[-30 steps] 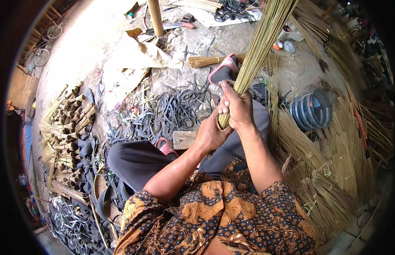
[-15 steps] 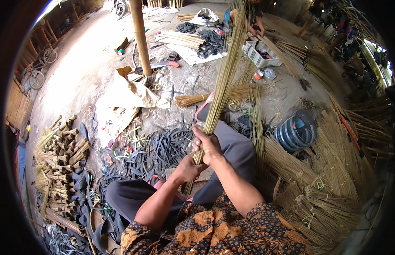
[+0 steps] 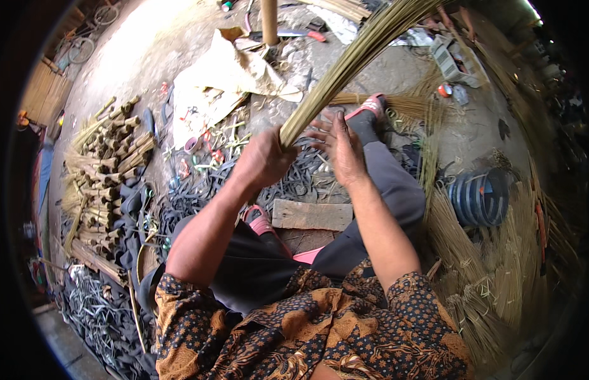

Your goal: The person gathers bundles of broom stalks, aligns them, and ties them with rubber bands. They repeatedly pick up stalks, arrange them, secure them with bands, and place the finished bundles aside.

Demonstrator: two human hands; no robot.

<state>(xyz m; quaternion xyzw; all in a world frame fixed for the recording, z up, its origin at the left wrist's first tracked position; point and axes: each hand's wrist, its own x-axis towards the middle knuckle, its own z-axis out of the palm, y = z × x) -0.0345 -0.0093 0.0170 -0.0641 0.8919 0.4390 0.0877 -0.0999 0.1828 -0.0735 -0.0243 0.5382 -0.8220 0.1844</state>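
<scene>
A long bundle of thin palm-leaf ribs (image 3: 345, 76) slants up to the far right from my left hand (image 3: 267, 158), which is wrapped round its lower end. Just right of that end, my right hand (image 3: 340, 147) is off the bundle, with its fingers spread and nothing in them. Between my legs, below the hands, lies a worn wooden block (image 3: 312, 215). Dark rubber strips (image 3: 294, 183) are heaped on the ground beyond it.
Short tied bundles (image 3: 107, 171) are stacked at left. On the right are more rib bundles (image 3: 459, 234) and a blue ribbed container (image 3: 478, 196). Farther off lie a knife (image 3: 300, 33), by a bamboo post (image 3: 269, 22), and a white crate (image 3: 456, 63); another person's hands show beyond.
My right hand has let go of the bundle and opened. My left hand has risen, tilting the bundle farther right. The view has tipped downward, baring the wooden block.
</scene>
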